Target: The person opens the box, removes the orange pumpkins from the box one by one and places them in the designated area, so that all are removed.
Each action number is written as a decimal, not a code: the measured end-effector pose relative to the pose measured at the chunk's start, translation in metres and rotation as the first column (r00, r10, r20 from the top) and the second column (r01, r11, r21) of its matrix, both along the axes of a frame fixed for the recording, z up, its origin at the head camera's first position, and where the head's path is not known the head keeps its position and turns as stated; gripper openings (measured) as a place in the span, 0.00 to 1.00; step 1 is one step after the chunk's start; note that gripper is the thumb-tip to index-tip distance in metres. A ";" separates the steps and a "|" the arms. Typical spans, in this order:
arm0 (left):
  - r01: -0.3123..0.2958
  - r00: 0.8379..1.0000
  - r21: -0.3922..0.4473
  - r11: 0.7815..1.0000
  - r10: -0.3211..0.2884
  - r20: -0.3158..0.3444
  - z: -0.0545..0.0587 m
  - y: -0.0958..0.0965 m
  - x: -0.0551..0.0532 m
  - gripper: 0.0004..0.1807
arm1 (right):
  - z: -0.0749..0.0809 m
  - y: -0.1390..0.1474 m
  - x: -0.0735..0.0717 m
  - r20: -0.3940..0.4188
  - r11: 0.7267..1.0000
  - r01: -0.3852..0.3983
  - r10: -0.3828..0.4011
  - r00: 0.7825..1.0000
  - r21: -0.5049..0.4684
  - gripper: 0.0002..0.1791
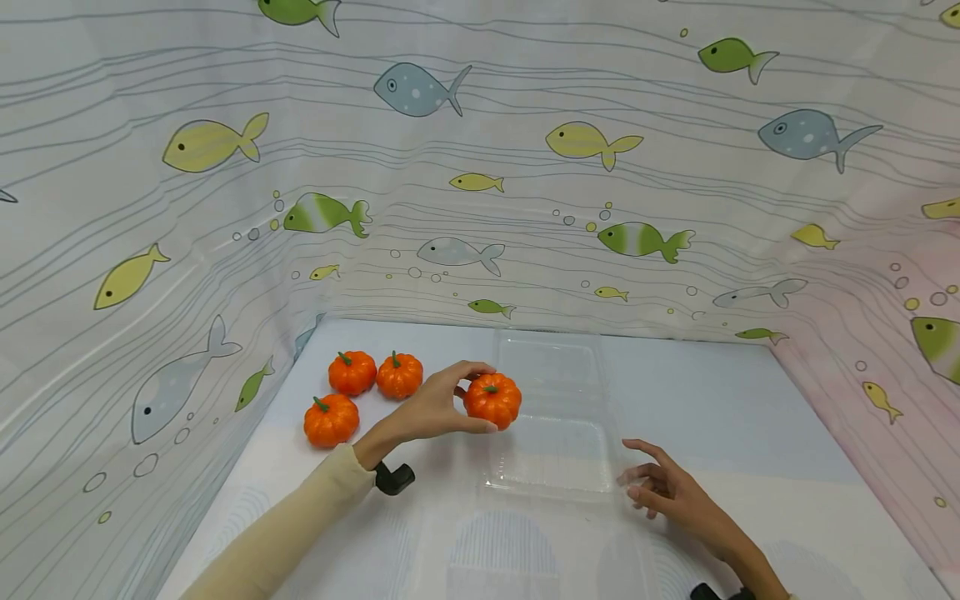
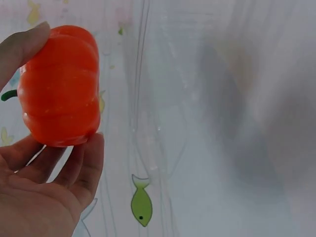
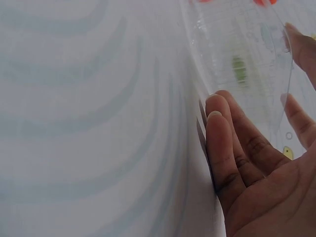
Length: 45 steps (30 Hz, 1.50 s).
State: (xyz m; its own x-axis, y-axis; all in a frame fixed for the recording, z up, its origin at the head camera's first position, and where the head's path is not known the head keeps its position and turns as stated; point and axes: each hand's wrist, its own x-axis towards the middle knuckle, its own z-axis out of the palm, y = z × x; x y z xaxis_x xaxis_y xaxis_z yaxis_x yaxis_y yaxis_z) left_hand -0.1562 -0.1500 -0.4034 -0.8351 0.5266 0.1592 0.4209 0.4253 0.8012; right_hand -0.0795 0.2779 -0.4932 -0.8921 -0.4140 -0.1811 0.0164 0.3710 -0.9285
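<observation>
My left hand (image 1: pixel 438 404) holds a small orange pumpkin (image 1: pixel 492 402) with a green stem between thumb and fingers. In the head view it overlaps the left side of a clear plastic container (image 1: pixel 551 490). The left wrist view shows the pumpkin (image 2: pixel 61 86) with the thumb on one side and fingers on the other. My right hand (image 1: pixel 667 492) is beside the container's right edge, its fingers loosely bent with nothing in them. In the right wrist view its fingertips are right at the clear wall (image 3: pixel 247 54).
Three more orange pumpkins, one nearest (image 1: pixel 332 421), one at the back left (image 1: pixel 352 372) and one beside it (image 1: pixel 400 376), sit on the left of the pale table (image 1: pixel 697 400). A fish-print curtain (image 1: pixel 517 208) stands around the back and sides.
</observation>
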 end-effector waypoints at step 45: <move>-0.290 0.956 -0.121 0.949 0.284 -0.067 -0.039 -0.107 0.029 0.45 | 0.001 -0.002 0.001 0.038 1.000 0.026 -0.026 0.999 0.014 0.39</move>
